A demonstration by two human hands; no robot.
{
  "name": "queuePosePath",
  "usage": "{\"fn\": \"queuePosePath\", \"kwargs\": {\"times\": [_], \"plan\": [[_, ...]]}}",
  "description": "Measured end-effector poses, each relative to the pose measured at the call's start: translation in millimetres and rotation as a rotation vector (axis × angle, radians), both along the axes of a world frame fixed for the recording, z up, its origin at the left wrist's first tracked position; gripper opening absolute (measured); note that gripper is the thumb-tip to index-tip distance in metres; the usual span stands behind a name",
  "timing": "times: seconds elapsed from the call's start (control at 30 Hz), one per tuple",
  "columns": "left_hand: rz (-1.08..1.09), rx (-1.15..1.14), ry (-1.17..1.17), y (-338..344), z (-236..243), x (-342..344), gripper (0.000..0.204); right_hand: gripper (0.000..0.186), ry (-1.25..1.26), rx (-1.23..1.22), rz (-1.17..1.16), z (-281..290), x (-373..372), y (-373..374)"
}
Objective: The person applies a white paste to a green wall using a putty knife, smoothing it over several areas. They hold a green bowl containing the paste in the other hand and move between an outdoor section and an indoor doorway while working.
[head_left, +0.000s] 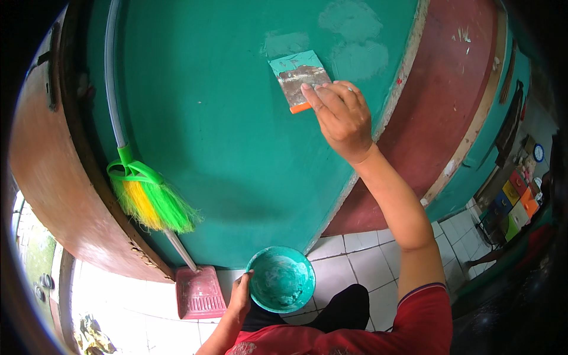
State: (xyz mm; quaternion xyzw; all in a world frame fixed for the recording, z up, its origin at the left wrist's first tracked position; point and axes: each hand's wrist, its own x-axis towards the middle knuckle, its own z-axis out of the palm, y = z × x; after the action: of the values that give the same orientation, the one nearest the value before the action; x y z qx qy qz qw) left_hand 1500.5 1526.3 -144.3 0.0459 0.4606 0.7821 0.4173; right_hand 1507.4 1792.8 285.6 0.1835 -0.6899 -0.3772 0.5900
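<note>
My right hand (343, 115) is closed on a flat putty knife (299, 83) with a wide metal blade and an orange edge. Green paste coats the blade's far end, which is at the green wall (201, 148); whether it touches I cannot tell. Paler patches of filler (355, 44) mark the wall beside it. Down at the lower middle, my left hand (241, 291) grips the rim of a round green bowl (283, 279). Green paste is smeared over the bowl's inside and lies in a lump near its bottom.
A green and yellow broom (155, 198) hangs bristles down on the left by a wooden door frame. Below it a pink dustpan (200, 293) stands on white tiles (370, 266). A maroon door panel (438, 100) is to the right; coloured drawers (513, 198) stand farther off.
</note>
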Motion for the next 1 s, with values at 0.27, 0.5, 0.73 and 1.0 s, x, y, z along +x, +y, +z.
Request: {"fn": "queuePosePath", "kwargs": {"times": [0.27, 0.5, 0.73, 1.0], "plan": [[0.001, -0.005, 0.0, 0, -1, 1, 0.062, 0.036, 0.039, 0.041, -0.032, 20, -13, 1], [-0.016, -0.061, 0.004, 0, -8, 1, 0.06, 0.04, -0.009, 0.034, -0.054, -14, 13, 23], [0.033, -0.015, 0.019, 0, -4, 3, 0.058, 0.036, 0.071, 0.091, 0.006, 28, -16, -4], [0.04, -0.031, 0.02, -2, 14, 8, 0.058, 0.034, -0.105, 0.152, -0.062, 49, 1, 11]]}}
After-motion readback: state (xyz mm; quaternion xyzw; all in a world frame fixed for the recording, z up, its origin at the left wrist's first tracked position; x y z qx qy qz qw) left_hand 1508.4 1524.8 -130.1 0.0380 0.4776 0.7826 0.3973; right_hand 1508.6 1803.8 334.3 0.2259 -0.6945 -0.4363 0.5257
